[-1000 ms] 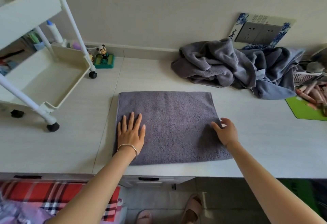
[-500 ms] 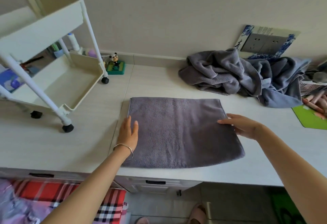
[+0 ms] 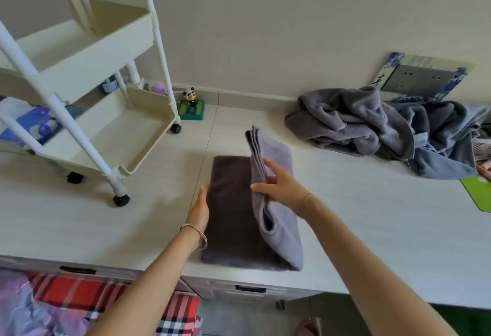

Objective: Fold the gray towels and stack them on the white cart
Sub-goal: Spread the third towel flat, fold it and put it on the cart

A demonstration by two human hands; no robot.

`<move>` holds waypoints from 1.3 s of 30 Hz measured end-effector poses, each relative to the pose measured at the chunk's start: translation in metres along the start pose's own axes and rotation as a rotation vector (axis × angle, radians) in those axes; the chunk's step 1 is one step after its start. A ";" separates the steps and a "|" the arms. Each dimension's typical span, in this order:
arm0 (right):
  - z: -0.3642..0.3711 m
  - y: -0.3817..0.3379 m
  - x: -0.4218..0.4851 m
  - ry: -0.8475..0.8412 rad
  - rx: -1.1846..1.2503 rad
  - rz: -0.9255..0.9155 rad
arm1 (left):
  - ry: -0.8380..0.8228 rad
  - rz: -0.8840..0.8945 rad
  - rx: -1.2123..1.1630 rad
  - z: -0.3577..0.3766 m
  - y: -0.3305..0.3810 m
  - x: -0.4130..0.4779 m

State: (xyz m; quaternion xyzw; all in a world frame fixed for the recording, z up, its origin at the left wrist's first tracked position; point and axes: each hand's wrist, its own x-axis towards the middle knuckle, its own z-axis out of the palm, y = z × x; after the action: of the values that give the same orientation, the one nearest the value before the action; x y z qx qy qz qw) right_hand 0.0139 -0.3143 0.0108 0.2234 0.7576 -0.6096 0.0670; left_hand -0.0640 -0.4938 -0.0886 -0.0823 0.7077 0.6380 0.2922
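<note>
On bench [image 3: 372, 229] centre | gray towel [image 3: 231, 216] mid-fold | right hand [image 3: 281, 189] fingers pinch raised half, left hand [image 3: 200, 210] flat, pinning left edge | next: lay half over leftward, then white cart [image 3: 106, 133]

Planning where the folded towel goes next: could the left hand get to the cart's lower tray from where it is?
Probably yes. The left hand rests at the towel's left edge, and only bare countertop lies between it and the lower tray, whose open top faces it; the cart's post stands nearby.

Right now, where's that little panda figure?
The panda figurine stands at the back of the counter against the wall, just right of the white cart's rear wheel, left of the towel being folded.
</note>
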 end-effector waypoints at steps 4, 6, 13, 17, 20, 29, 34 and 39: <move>0.045 0.011 0.018 0.003 -0.143 -0.015 | -0.086 0.043 -0.073 -0.005 -0.005 0.007; 0.057 0.014 0.021 -0.021 -0.210 -0.022 | -0.102 0.031 -0.096 -0.004 0.004 0.001; 0.084 0.027 0.027 -0.082 -0.231 0.020 | -0.181 -0.019 -0.105 -0.007 -0.001 0.008; 0.069 0.021 0.026 -0.033 -0.104 -0.067 | -0.111 0.178 0.088 -0.004 0.014 -0.005; 0.042 0.034 0.028 0.403 -0.443 -0.341 | -0.028 0.582 0.583 0.005 0.021 -0.011; 0.044 0.091 0.035 0.446 -0.898 -0.106 | -0.028 0.784 1.320 0.023 -0.009 0.014; 0.044 0.090 0.042 0.422 -0.932 -0.099 | -0.016 0.827 1.340 0.022 -0.007 0.016; 0.050 0.083 0.015 0.503 -0.956 -0.416 | -0.016 0.728 1.351 0.024 0.001 0.017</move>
State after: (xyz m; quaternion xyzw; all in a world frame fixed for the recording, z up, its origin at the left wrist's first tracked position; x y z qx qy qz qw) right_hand 0.0274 -0.3448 -0.0811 0.1526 0.9694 -0.1282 -0.1430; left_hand -0.0710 -0.4667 -0.0970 0.3572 0.9241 0.1235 0.0556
